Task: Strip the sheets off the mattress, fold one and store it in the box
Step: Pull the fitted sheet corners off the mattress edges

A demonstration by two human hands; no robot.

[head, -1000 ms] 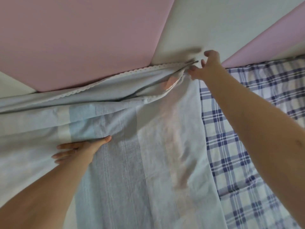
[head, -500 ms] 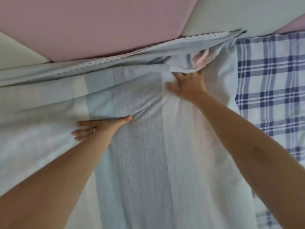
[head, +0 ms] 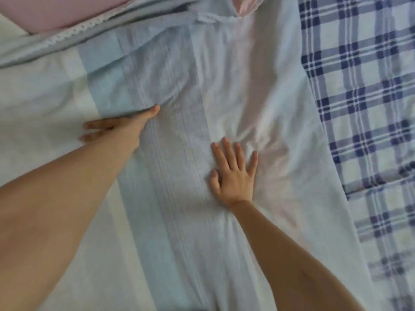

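Across the middle of the bed, under both of your hands, lies the pale striped cotton sheet (head: pixel 179 221), with lengthwise bands of white, light blue, grey-blue and faint pink. It runs from the near edge of the view up to the far end of the bed.

Your left hand (head: pixel 121 129) rests palm down on its left part, where the light blue band meets the white. The fingers are straight and close together and point left, and the thumb is stretched out to the upper right. A raised fold of the sheet runs just beyond the thumb and touches it. This hand is slightly blurred.

Your right hand (head: pixel 234 176) lies flat on the sheet near its centre, beside the grey-blue band. Its fingers are spread wide and point away from you, and small creases fan out from the fingertips. The two hands are apart, with the grey-blue band between them.

At the far end the sheet is bunched, and a lace-trimmed edge (head: pixel 74 32) crosses the upper left below a pink padded panel (head: pixel 56 12). To your right, a blue-and-white plaid sheet (head: pixel 363 108) lies underneath, and the striped sheet's right edge overlaps it.
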